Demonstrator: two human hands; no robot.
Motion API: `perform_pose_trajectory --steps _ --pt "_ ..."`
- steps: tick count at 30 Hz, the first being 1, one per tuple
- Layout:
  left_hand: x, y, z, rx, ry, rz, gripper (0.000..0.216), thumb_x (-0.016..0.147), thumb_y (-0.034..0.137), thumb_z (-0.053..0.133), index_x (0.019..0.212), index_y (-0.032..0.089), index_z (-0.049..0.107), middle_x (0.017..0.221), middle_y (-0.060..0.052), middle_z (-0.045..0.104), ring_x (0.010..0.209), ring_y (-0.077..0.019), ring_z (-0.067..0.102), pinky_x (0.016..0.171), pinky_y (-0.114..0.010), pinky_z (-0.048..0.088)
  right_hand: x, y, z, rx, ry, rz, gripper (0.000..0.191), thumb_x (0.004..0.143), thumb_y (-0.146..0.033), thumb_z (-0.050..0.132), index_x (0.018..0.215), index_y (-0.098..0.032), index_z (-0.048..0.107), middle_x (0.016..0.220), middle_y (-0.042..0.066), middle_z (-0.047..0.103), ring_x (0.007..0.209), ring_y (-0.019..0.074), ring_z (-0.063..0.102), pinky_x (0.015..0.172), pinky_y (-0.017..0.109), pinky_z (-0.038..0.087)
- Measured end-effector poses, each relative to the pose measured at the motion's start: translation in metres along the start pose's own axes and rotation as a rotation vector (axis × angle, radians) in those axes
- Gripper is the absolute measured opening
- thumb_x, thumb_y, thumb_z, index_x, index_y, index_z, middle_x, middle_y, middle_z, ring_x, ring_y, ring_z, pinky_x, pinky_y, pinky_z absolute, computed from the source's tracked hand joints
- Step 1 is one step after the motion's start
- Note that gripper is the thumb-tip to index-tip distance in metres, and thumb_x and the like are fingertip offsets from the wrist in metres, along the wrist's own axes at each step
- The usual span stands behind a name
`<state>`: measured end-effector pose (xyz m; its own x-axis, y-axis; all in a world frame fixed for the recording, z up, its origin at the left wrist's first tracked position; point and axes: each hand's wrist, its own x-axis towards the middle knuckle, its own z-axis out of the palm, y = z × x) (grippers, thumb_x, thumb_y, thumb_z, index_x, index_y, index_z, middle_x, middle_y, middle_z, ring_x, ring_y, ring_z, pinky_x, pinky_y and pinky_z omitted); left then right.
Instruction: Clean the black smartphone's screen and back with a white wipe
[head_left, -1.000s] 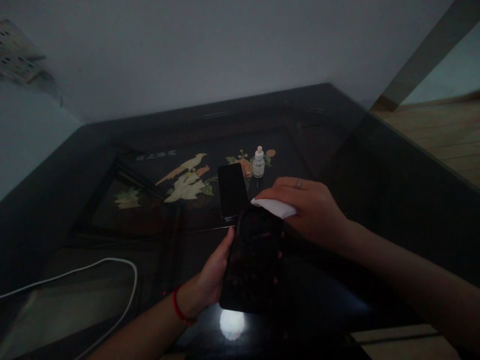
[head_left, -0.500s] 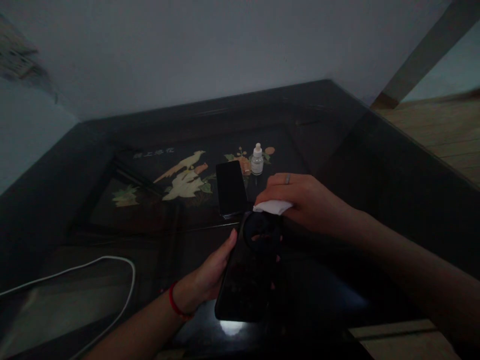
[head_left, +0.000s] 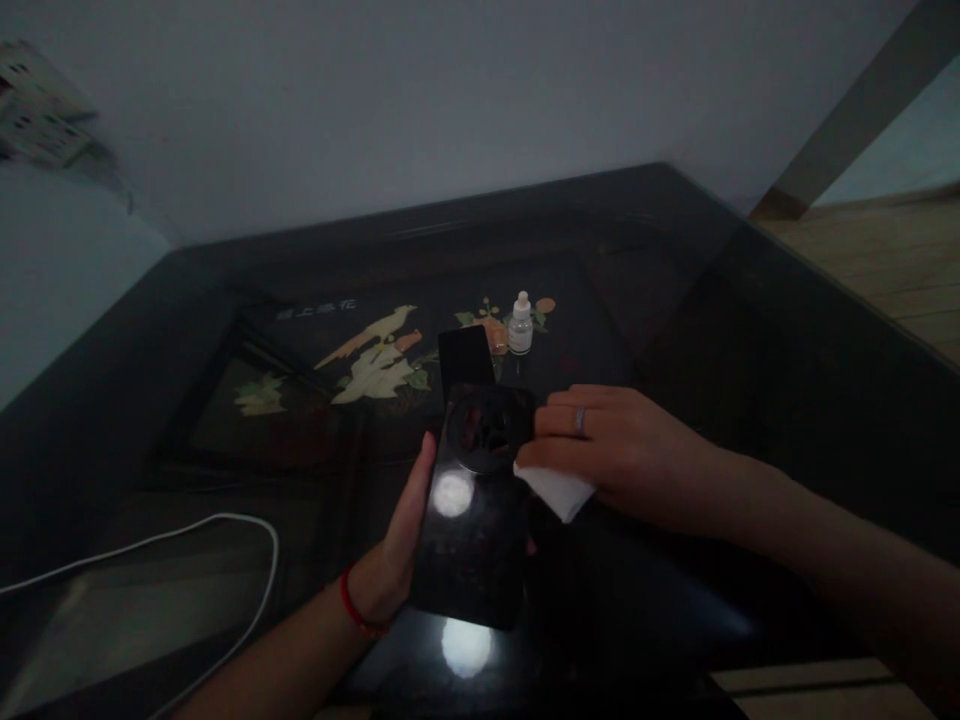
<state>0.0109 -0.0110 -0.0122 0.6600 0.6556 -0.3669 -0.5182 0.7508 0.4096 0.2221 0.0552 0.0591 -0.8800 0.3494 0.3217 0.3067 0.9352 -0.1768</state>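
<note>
My left hand [head_left: 405,525] is wrapped round the edges of a black smartphone [head_left: 476,545], holding it above the table with its back up. A large round camera ring shows at the phone's upper end. In my right hand [head_left: 611,440], closed fingers pinch a folded white cloth or tissue [head_left: 559,490] along the phone's right edge, beside the camera ring. Behind the held phone lies a second dark phone [head_left: 466,355], its lower part hidden. A small clear dropper bottle [head_left: 520,328] with a white cap stands upright to the right of that phone.
The glossy black table [head_left: 615,260] carries an inlaid bird-and-flower picture [head_left: 375,365]. A white cable [head_left: 247,520] curves across its left side. Pale walls rise behind, with power sockets [head_left: 45,110] at the upper left and wooden floor [head_left: 885,260] at the right.
The held phone has shifted up and left, its back now catching light and covering more of the other phone. My right hand with the white cloth has moved down the phone's right side.
</note>
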Motion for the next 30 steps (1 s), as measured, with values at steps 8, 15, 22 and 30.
perform_pose_trajectory --steps 8,15,22,30 --pt "0.002 -0.011 0.002 -0.074 -0.204 -0.115 0.084 0.082 0.074 0.026 0.13 0.009 0.052 0.106 -0.014 0.068 0.088 -0.0234 0.066 0.079 -0.037 0.048 0.009 0.009 0.004 0.173 0.192 0.161 0.019 0.084 -0.009 0.052 0.094 -0.016 0.067 0.087 0.005 0.065 0.078 0.0153 0.059 0.067 0.024 0.042" --pt "0.0 -0.011 0.005 -0.06 -0.204 -0.094 0.078 0.086 0.068 0.024 0.132 0.011 0.05 0.112 -0.013 0.066 0.088 -0.0224 0.065 0.077 -0.036 0.048 0.007 0.008 0.005 0.203 0.12 0.279 0.021 0.081 -0.006 0.054 0.094 -0.016 0.067 0.086 0.004 0.066 0.079 0.0142 0.06 0.068 0.022 0.043" --pt "0.0 -0.006 0.0 -0.114 -0.208 -0.018 0.077 0.081 0.072 0.035 0.125 0.012 0.057 0.106 -0.012 0.07 0.083 -0.0266 0.07 0.073 -0.037 0.05 -0.002 0.01 -0.003 0.218 0.114 0.289 0.022 0.078 -0.006 0.056 0.094 -0.017 0.067 0.088 0.003 0.069 0.08 0.0147 0.063 0.068 0.023 0.044" --pt "0.0 -0.004 -0.001 0.056 -0.027 0.095 0.068 0.08 0.069 0.043 0.11 0.013 0.068 0.089 -0.009 0.074 0.082 -0.0241 0.068 0.08 -0.035 0.048 0.002 -0.015 0.009 0.718 0.062 0.098 0.02 0.081 -0.01 0.055 0.09 -0.018 0.071 0.08 0.004 0.07 0.07 0.0115 0.063 0.063 0.02 0.045"
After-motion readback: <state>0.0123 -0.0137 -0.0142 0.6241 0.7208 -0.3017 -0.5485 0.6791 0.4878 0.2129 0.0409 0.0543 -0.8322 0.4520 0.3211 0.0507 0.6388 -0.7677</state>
